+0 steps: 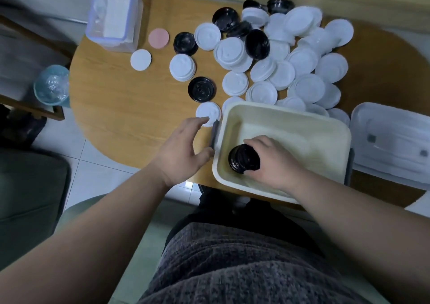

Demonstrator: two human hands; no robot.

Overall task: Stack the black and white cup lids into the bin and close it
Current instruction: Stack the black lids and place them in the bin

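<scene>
A wooden table (121,108) fills the middle of the frame. At its upper left stands a clear plastic box (111,15) with white items inside, too blurred to name. Just right of it lie a pink disc (158,38) and a white disc (140,60). At the left edge of the frame, off the table, sits a clear glass bowl (51,85).

A loose heap of white lids (309,71) spreads across the upper right. A few black lids (201,89) are scattered through it and to its left, and the heap crowds against the far rim of the bin.

The cream bin (290,114) stands open at the lower centre-right. Its white cover (393,127) lies flat just to the right.

Inside the bin, at its near left corner, the right hand (272,161) has its grip closed round a short stack of black lids (243,158). The rest of the bin floor is bare.

The left hand (183,150) is beside the bin's left wall, its grip released and fingers spread. The fingertips reach the near edge of a single white lid (207,111), and the thumb lies by the grey latch (214,136).
</scene>
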